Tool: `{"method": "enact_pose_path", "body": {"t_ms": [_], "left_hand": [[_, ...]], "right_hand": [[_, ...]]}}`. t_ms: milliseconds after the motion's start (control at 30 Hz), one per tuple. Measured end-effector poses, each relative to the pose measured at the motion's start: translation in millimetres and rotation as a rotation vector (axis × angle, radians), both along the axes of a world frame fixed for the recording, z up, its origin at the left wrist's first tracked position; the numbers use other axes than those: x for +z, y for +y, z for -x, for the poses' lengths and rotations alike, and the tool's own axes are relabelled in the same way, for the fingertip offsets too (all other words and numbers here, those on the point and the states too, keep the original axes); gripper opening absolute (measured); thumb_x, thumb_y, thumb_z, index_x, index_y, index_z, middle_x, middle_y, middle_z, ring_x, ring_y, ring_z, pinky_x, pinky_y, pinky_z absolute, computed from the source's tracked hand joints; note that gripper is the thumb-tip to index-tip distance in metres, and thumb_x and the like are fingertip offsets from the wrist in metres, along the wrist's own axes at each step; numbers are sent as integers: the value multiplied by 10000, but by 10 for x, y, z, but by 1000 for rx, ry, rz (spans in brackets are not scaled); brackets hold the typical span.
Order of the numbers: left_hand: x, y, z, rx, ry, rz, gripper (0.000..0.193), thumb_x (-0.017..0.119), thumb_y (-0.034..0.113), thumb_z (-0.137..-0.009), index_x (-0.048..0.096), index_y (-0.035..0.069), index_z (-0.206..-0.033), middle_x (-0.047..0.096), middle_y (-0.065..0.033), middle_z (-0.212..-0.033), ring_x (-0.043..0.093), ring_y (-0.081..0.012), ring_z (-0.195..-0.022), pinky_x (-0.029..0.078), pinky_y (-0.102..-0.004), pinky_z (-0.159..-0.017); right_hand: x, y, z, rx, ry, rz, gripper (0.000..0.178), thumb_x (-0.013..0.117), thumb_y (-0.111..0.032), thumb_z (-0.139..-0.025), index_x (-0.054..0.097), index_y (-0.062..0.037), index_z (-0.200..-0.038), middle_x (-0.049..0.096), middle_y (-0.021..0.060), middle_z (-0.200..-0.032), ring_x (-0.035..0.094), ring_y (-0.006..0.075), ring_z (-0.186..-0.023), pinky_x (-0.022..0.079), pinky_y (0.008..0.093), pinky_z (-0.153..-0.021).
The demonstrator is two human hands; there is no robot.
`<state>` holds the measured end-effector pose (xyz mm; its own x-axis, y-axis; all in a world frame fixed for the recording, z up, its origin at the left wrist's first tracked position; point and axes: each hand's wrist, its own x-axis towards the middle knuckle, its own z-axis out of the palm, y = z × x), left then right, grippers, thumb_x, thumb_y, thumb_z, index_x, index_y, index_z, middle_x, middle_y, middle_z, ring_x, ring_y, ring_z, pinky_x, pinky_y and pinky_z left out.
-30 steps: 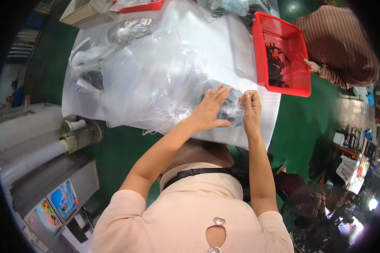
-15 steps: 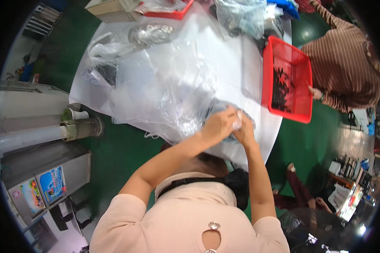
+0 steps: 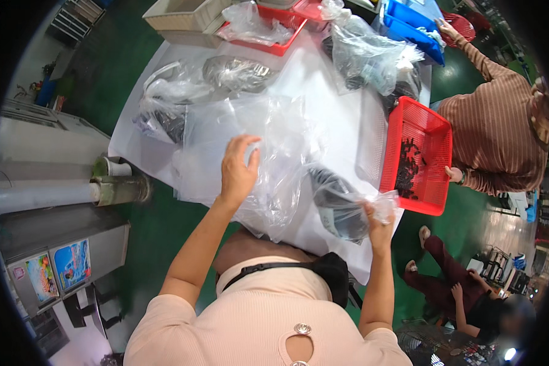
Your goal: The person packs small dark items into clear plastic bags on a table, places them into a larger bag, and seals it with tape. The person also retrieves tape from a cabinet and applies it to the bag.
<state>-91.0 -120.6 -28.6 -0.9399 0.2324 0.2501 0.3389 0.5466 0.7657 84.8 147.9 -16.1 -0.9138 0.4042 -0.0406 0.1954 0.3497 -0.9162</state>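
Note:
My right hand (image 3: 379, 224) is closed round the gathered neck of a clear plastic bag (image 3: 341, 204) with dark contents, which lies at the table's near right edge. What exactly is inside the bag cannot be made out. Over a pile of flat clear plastic sheets or bags (image 3: 213, 119), my left hand (image 3: 239, 171) is raised with its fingers apart and nothing in it. The pile covers the left middle of the white-topped table (image 3: 323, 73).
A co-worker's hand holds a red basket (image 3: 424, 189) of small black parts at the table's right edge. Filled clear bags (image 3: 235, 72) lie at the far left, others (image 3: 372, 52) at the far right. Beige crates (image 3: 183, 21), a red tray (image 3: 280, 47) and a blue bin (image 3: 409, 24) stand behind.
My hands were together at the bag's neck; now the left has let go and moved left over the plastic pile. My right hand has moved right and nearer with the bag's neck.

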Motion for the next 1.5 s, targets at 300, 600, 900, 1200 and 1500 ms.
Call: {"method": "enact_pose_path", "body": {"t_ms": [300,600,900,1200,1500], "left_hand": [[-706,168,435,169,-54,237,383,560,-33,-735,433,58,-1085,520,-154,-986,516,-329,-961,427,-403,-794],[8,-406,603,-243,90,232,478,475,-64,-738,533,70,-1193,539,-164,-1226,588,-302,-1012,474,-351,-840],[425,-236,779,-733,102,204,722,475,-121,-654,382,67,-1345,328,-91,-1434,447,-273,-1216,419,-347,-971],[1366,-211,315,-874,155,383,756,497,-38,-666,319,83,-1391,253,-26,-1478,458,-231,-1210,445,-351,-924],[1325,-54,-233,-701,257,-217,759,455,-113,-652,340,59,-1382,281,-80,-1468,549,-263,-1081,489,-293,-648]], "right_hand": [[545,-111,349,-295,212,25,298,651,-281,-851,621,10,-910,586,17,-806,512,99,-700,403,247,-630],[1166,-404,622,-371,302,355,400,665,-355,-825,629,31,-925,615,84,-839,548,146,-725,418,250,-653],[1583,-719,672,-109,274,674,327,641,-245,-846,573,28,-1014,617,96,-905,603,197,-794,483,329,-749],[1460,-1161,533,-183,261,554,263,644,-255,-850,648,7,-871,614,36,-807,535,111,-697,405,241,-621],[1633,-1066,665,-309,513,566,256,595,-243,-880,629,8,-922,613,50,-831,560,126,-716,450,260,-647]]}}
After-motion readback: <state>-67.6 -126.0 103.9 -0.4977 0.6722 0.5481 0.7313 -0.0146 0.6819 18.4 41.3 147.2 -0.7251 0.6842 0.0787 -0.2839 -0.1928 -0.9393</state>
